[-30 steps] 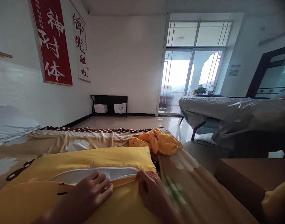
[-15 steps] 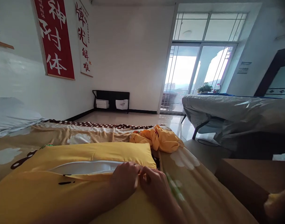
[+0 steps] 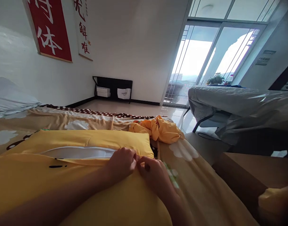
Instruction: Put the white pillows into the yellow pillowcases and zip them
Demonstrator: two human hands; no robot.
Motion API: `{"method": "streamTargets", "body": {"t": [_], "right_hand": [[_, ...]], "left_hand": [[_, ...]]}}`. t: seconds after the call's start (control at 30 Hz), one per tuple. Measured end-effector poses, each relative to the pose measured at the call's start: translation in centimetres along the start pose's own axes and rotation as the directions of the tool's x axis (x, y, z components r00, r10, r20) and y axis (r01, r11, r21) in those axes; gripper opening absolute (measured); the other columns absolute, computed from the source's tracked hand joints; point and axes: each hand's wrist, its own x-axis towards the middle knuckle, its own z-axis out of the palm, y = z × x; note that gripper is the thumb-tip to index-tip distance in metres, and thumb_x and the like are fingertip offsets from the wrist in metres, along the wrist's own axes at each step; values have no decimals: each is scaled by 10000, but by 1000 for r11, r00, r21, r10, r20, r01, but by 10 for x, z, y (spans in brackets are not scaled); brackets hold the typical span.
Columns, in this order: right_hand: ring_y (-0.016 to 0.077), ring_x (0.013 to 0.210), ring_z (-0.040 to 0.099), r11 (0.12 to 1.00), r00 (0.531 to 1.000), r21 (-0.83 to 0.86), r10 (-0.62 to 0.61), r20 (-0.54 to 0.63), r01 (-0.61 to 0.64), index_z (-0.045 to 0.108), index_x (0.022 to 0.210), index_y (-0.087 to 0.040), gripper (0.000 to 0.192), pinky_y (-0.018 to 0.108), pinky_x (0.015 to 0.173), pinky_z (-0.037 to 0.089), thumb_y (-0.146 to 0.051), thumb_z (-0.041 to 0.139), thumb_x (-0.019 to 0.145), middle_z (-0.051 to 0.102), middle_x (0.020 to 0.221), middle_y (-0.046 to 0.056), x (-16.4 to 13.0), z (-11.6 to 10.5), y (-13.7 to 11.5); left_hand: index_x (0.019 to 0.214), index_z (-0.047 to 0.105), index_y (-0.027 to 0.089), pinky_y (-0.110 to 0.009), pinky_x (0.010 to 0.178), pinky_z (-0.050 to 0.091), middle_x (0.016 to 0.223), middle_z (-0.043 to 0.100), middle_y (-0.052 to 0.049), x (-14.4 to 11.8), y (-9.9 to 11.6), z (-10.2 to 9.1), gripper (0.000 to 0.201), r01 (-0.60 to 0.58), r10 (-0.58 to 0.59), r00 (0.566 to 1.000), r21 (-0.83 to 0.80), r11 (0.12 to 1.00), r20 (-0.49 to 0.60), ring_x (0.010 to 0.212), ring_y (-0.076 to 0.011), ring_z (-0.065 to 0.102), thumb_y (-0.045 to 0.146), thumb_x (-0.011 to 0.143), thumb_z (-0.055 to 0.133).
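A yellow pillowcase (image 3: 115, 197) lies across the bed, filled by a white inner pillow (image 3: 80, 153) that shows through a long slit. At the slit's right end, my left hand (image 3: 124, 161) is closed on the fabric edge, fingers bent and pressed together. Touching it from the right, my right hand (image 3: 153, 174) pinches the same edge between thumb and forefinger. Whether a zip pull is between the fingertips is hidden. Just beyond the pillow's far right corner sits a crumpled orange-yellow cloth (image 3: 166, 130).
Under the pillow spreads a tan flowered blanket (image 3: 193, 179). A brown cardboard box (image 3: 250, 169) stands at right, with a blurred yellow thing (image 3: 276, 199) beside it. Plastic sheeting covers a table (image 3: 229, 99). A black rack (image 3: 113, 88) stands by the far wall.
The view has tipped downward, so the room and the pillow sit higher in the picture. Both hands stay at the slit's right end, still pinching the fabric.
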Motion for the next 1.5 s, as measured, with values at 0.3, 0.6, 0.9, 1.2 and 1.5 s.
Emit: {"method": "streamTargets", "body": {"t": [0.3, 0.6, 0.9, 1.2, 1.5], "right_hand": [[109, 544, 472, 997, 980, 77, -23, 196, 8, 762, 1008, -308, 336, 222, 551, 296, -161, 541, 802, 641, 625, -32, -7, -24, 4], [145, 719, 580, 995, 961, 20, -96, 260, 95, 708, 1124, -343, 392, 230, 633, 360, -149, 562, 816, 654, 792, 0, -11, -30, 5], [145, 741, 578, 996, 946, 64, -80, 313, 63, 694, 1169, -339, 431, 238, 649, 363, -163, 542, 807, 703, 852, 8, -10, -34, 7], [103, 559, 437, 937, 996, 340, 85, 3, -81, 773, 897, -146, 379, 221, 525, 311, -442, 547, 828, 626, 627, 15, 5, -31, 49], [101, 596, 480, 988, 1000, 149, 28, 9, -29, 746, 1058, -196, 334, 219, 614, 346, -177, 542, 794, 599, 702, -6, 12, 6, 35]], "left_hand": [[749, 733, 192, -242, 629, 397, 735, 720, -24, 10, 1, -4, 226, -37, 43, 998, -106, 994, 54, 684, -160, 614, 177, 782, 510], [712, 739, 160, -241, 637, 401, 718, 719, -53, 18, 4, -1, 206, -11, 16, 997, -61, 998, 81, 675, -162, 608, 170, 754, 538], [735, 746, 145, -231, 589, 373, 725, 718, -61, 30, 7, 1, 180, 59, -57, 986, -13, 998, 156, 693, -160, 607, 164, 713, 568], [796, 715, 122, -224, 530, 341, 794, 709, -65, 36, 14, -13, 171, 72, -86, 962, 62, 996, 258, 727, -165, 614, 140, 734, 557], [1033, 692, 112, -316, 786, 477, 1077, 699, -180, 34, 21, -3, 274, 27, -86, 947, 193, 981, 310, 1033, -301, 642, 146, 813, 532]]}}
